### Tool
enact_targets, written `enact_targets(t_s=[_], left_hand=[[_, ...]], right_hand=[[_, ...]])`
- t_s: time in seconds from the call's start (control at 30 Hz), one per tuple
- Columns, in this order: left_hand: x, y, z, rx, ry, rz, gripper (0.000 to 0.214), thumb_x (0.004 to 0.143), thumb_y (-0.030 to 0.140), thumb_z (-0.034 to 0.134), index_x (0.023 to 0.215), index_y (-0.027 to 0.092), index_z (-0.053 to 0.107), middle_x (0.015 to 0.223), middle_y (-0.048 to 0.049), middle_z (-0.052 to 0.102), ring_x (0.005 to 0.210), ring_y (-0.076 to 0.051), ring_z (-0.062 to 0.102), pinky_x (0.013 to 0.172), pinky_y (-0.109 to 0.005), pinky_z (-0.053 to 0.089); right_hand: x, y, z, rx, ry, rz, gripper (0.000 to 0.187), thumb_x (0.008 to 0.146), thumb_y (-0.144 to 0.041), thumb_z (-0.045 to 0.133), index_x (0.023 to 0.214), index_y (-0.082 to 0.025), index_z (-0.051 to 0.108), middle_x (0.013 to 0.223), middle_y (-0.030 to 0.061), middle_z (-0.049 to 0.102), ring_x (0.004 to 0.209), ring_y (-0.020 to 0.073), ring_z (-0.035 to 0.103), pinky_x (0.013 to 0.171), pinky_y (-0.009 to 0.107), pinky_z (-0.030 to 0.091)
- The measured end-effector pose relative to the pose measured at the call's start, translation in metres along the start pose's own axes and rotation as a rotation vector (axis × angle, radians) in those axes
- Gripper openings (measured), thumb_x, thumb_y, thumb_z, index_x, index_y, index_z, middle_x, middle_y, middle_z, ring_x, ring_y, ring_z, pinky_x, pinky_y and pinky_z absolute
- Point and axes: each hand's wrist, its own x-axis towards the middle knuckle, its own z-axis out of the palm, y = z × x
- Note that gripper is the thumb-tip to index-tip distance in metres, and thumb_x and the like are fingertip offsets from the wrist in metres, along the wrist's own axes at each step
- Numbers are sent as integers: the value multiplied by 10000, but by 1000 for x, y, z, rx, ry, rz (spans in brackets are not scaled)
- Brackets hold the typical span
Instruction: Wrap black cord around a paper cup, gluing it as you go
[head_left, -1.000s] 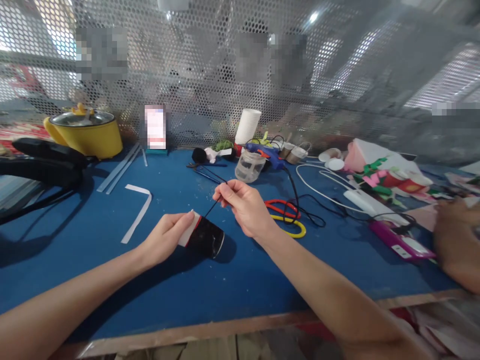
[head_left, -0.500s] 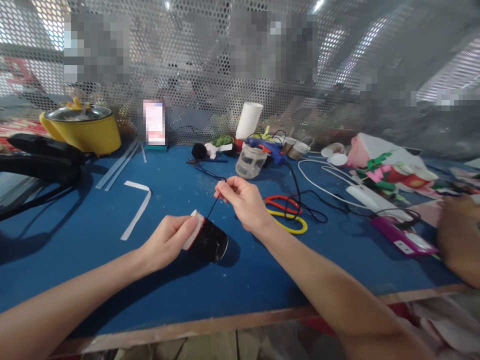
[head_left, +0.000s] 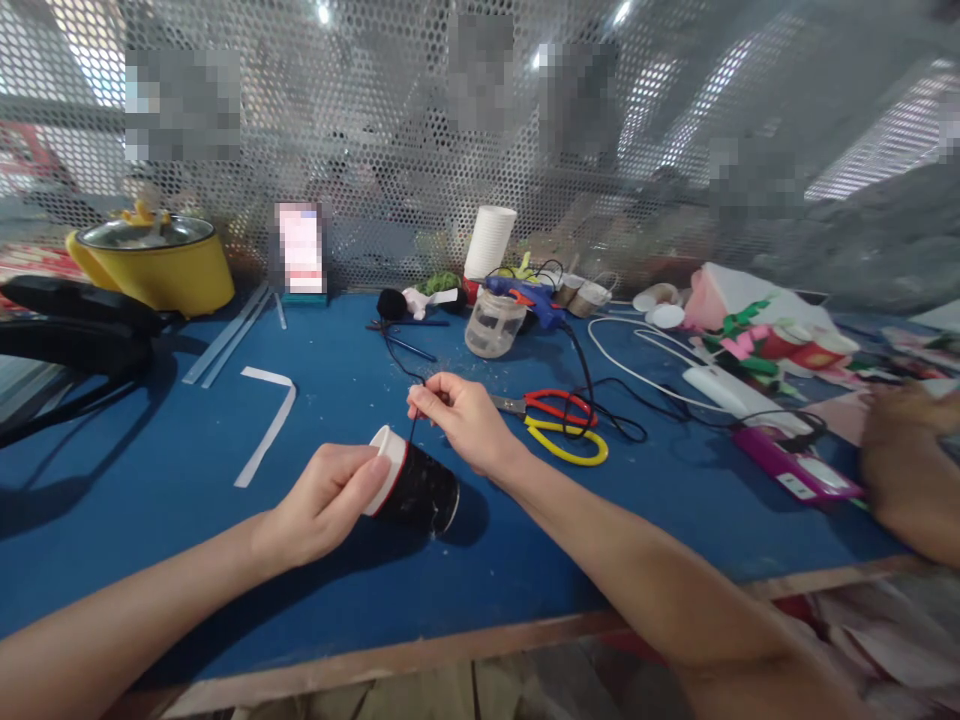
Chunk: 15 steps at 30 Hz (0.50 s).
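Note:
My left hand (head_left: 330, 497) grips a paper cup (head_left: 426, 490) by its white rim end, fingers partly inside the mouth. The cup lies tilted on its side, its body covered in black with a thin red line near the rim. Just above it, my right hand (head_left: 461, 415) pinches a black cord (head_left: 412, 428) that runs down to the cup at the red line. Beyond my fingers the cord leads back to a black ball of yarn (head_left: 391, 304). Scissors (head_left: 559, 408) with red and yellow handles lie right of my right hand.
A glue gun (head_left: 529, 298) rests on a clear plastic jar (head_left: 495, 325). Behind stand stacked white cups (head_left: 489, 243) and a phone (head_left: 301, 248). On the left are a yellow pot (head_left: 161, 265) and a bent white strip (head_left: 270, 430). A purple power strip (head_left: 795, 468) lies near another person's arm (head_left: 911, 470).
My right hand has moved left and slightly down, closer to the cup, with a shorter length of cord between. The cup stays in my left hand. The view has shifted slightly.

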Motion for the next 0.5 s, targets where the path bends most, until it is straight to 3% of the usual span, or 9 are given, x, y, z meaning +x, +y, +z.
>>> enact_targets(t_s=[0.5], left_hand=[[-2, 0, -2, 46, 17, 145, 307, 838, 165, 281, 532, 176, 303, 500, 45, 315, 457, -78, 280, 458, -218, 250]], right_hand=[[-6, 3, 9, -22, -191, 69, 194, 753, -289, 508, 617, -150, 505, 586, -22, 539, 532, 79, 460, 549, 217, 353]])
